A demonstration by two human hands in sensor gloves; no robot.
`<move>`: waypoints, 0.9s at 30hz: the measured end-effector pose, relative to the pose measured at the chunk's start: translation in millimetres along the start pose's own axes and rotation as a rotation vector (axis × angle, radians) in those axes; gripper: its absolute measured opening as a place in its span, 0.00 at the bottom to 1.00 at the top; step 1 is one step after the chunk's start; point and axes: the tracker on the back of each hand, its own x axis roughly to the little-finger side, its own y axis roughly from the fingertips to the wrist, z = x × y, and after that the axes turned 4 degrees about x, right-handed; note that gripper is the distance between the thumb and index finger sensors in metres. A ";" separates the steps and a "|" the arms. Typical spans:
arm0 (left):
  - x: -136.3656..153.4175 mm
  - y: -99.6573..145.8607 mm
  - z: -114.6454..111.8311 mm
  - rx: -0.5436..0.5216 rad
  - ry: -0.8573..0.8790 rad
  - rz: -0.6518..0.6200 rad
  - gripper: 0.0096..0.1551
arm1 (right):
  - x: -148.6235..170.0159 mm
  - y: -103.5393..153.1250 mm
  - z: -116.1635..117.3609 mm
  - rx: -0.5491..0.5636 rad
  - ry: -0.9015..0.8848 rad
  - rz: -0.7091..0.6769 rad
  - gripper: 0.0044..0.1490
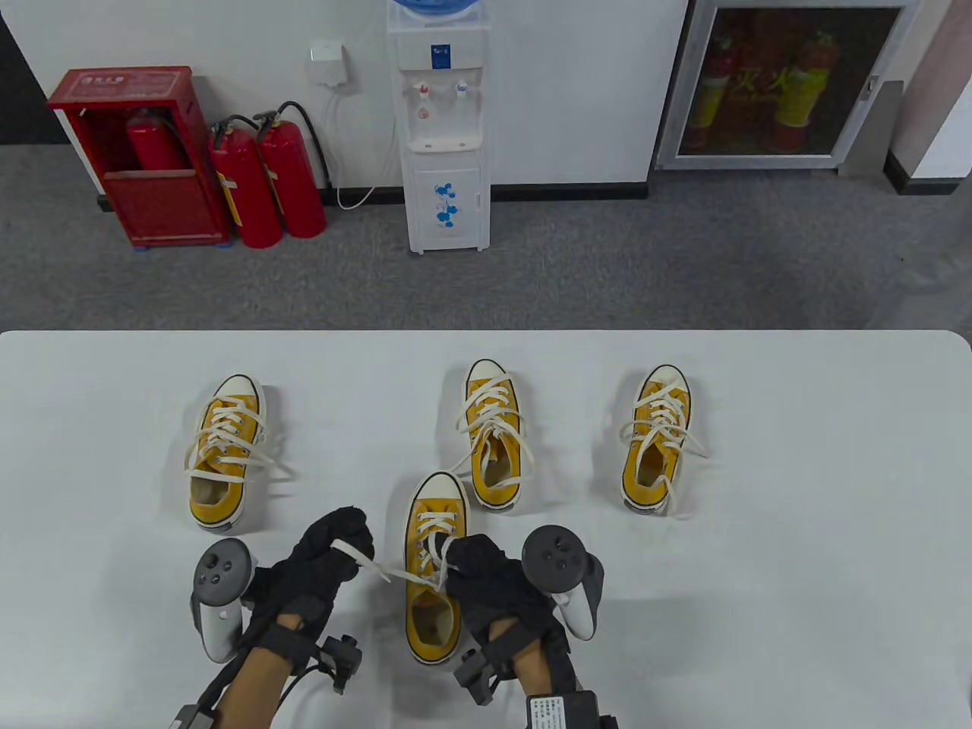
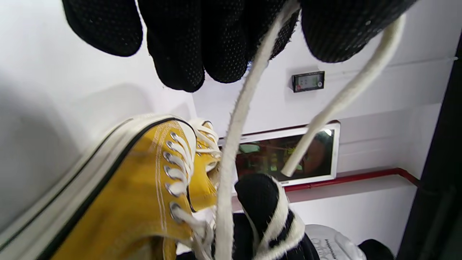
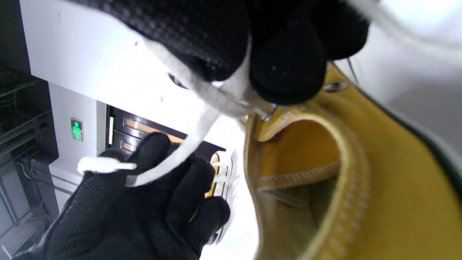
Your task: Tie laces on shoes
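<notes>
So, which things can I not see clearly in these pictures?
- Table view: the right hand covers the lace crossing on the near shoe; no knot can be judged.
- Left wrist view: the left hand is cut by the top edge, so its hold on the lace is hidden.
- Right wrist view: the lace is blurred under the fingers.

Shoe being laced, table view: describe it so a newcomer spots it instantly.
On the white table lie four yellow sneakers. Three sit in a far row; the worked shoe lies nearest, between the left hand and right hand. Only its lace is held.
</notes>
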 end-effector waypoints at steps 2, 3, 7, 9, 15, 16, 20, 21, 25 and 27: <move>-1.7 0.3 -4.3 0.018 -0.007 -0.009 0.35 | -2.0 0.7 1.1 -0.009 0.014 -0.014 0.31; -2.3 0.4 -7.2 0.026 -0.003 -0.014 0.35 | -3.1 1.3 2.3 -0.018 0.018 -0.024 0.31; -3.1 0.9 -17.6 0.054 0.031 -0.014 0.35 | -7.7 3.1 7.8 -0.039 0.103 -0.058 0.31; -3.4 1.0 -22.9 0.076 0.014 -0.006 0.35 | -11.3 4.0 11.8 -0.048 0.153 -0.092 0.31; -1.7 0.0 -31.0 0.100 -0.075 0.008 0.34 | -20.0 7.8 20.8 -0.045 0.264 -0.163 0.32; -1.7 -0.2 -32.0 0.103 -0.079 0.009 0.33 | -21.5 8.3 22.2 -0.049 0.285 -0.168 0.32; -0.9 -0.4 -32.2 0.088 -0.129 0.024 0.32 | -25.7 10.8 26.2 -0.041 0.323 -0.201 0.32; -0.3 -0.5 -31.7 0.089 -0.141 0.026 0.32 | -26.4 11.6 27.1 -0.035 0.345 -0.205 0.32; -1.1 -0.4 -31.6 0.071 -0.145 0.041 0.29 | -28.0 12.4 28.3 -0.024 0.382 -0.213 0.31; -1.3 -0.2 -31.7 0.046 -0.170 0.047 0.27 | -28.1 12.4 27.9 -0.017 0.417 -0.220 0.31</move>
